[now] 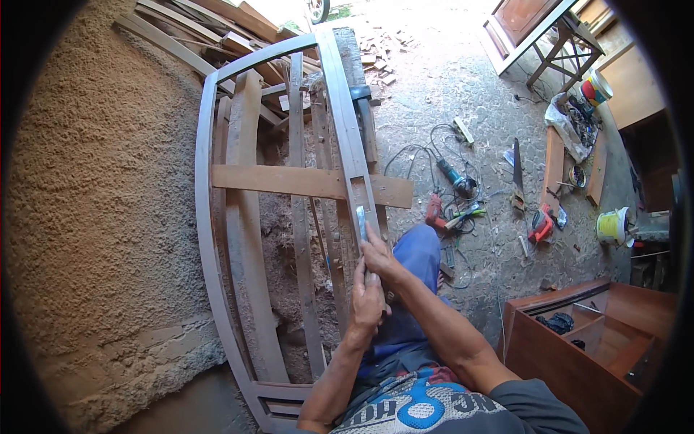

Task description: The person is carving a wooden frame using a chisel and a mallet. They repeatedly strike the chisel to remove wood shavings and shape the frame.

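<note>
A grey-coated wooden frame (337,98) with a curved top lies in front of me. Its right-hand rail has a rectangular slot cut into it. Just below that slot, a chisel (361,218) points away from me, its bright metal blade along the rail. My right hand (383,259) is closed round the chisel near the blade. Closer to my body, my left hand (367,298) is closed on its rear part; the handle is mostly hidden by the fingers. A brown board (278,179) crosses the frame, passing under the right rail.
On the floor to the right lie an angle grinder (455,176), red power tools (541,224), a handsaw (517,166) and cables. A reddish-brown wooden cabinet (520,325) stands at lower right. Planks (210,32) are piled at far left beside a rough wall (101,202).
</note>
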{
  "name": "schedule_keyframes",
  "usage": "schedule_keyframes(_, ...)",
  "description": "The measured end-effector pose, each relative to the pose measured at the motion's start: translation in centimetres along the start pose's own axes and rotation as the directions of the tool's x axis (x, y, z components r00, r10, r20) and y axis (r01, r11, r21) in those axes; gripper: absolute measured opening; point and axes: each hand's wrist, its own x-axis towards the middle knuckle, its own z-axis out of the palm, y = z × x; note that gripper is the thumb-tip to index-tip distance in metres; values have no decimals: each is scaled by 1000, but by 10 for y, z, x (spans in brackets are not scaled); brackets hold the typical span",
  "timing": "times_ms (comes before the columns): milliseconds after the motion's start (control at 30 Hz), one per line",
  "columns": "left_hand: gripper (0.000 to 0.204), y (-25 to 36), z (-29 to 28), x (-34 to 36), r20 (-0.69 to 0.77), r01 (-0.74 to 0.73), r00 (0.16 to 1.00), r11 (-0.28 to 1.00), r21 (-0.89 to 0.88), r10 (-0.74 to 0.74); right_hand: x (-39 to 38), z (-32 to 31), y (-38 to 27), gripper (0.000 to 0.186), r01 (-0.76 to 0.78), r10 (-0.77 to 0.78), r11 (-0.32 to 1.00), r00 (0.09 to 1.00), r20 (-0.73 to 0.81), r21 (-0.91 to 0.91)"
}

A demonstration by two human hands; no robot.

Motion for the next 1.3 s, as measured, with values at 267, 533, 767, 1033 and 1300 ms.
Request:
schedule_keyframes(267, 55, 7, -7, 12, 2, 6, 1000, 997, -71, -6, -19, -4, -60, 73, -238, 214, 959, 964, 160, 154)
schedule_keyframes(533, 55, -9, -4, 23, 5, -61, 998, 997, 40, 61, 5, -5, -29, 73, 27, -37, 990, 997, 68, 139)
schedule_keyframes(767, 52, 36, 3, 53, 66, -42, 997, 991, 126, 34, 25, -23, -67, 71, -16, -3, 981, 995, 98, 194)
schedule_keyframes(1033, 52, -3, -2, 14, 8, 18, 1000, 1000, -12, -18, -9, -10, -36, 69, -132, 101, 973, 981, 165, 192)
schedule_keyframes(1300, 50, -4, 1, 24, -4, -84, 996, 995, -49, 84, 16, -4, -17, 68, -13, 6, 995, 998, 63, 99)
